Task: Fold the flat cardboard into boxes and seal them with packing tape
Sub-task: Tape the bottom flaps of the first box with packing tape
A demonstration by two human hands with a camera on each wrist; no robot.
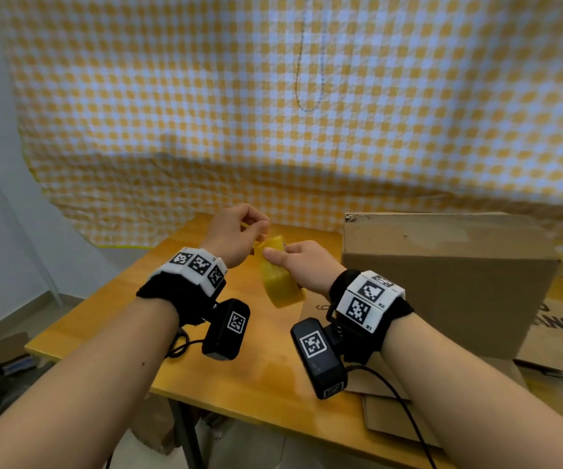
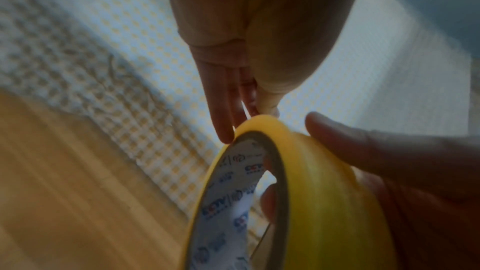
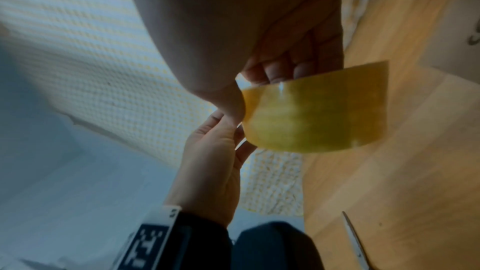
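Note:
A yellow roll of packing tape is held above the wooden table. My right hand grips the roll, thumb on its outer face and fingers through the core. My left hand is at the roll's far rim and pinches a short yellow loose end of tape between thumb and fingertips. The right wrist view shows the roll edge-on with my left hand just beside it. A folded-up cardboard box stands on the table to the right, untouched.
Flat cardboard sheets lie under and beside the box at the table's right. Scissors lie on the wood near me. A yellow checked cloth hangs behind the table. Clutter sits on the floor at left.

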